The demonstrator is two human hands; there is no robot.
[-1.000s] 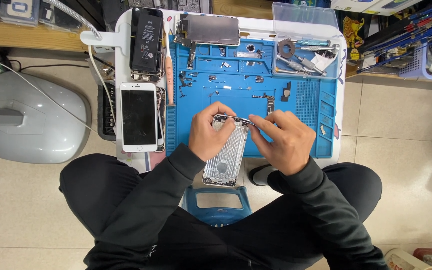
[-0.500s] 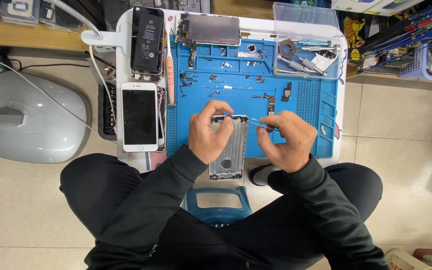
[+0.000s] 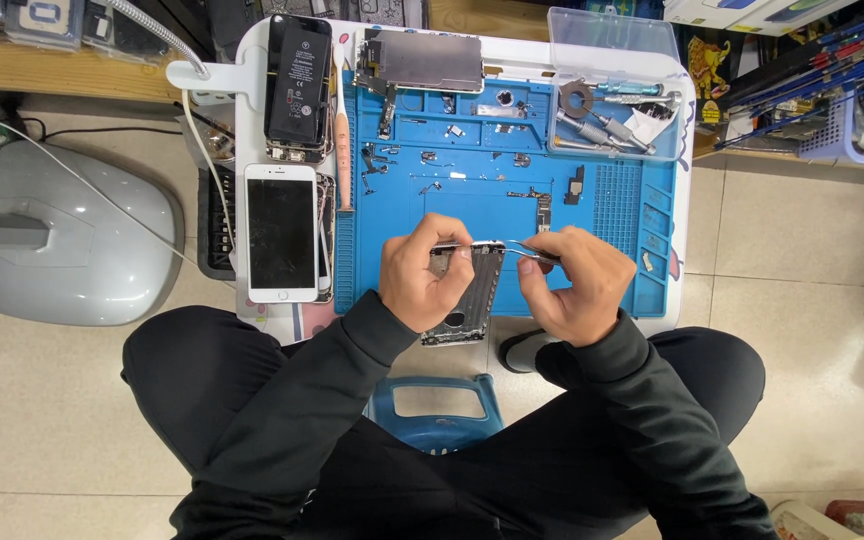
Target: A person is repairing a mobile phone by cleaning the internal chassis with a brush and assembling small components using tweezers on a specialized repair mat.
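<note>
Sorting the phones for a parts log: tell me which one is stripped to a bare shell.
The silver phone housing in the left hand; the white phone keeps its screen.

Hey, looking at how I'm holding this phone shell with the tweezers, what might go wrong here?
The phone housing is held up in your left hand, its lower end past the blue mat edge, so a part slipping from the tweezers in your right hand may drop to the floor. Loose small parts lie scattered on the mat, easily swept by a sleeve. The white phone sits near the table edge and might get knocked.
</note>
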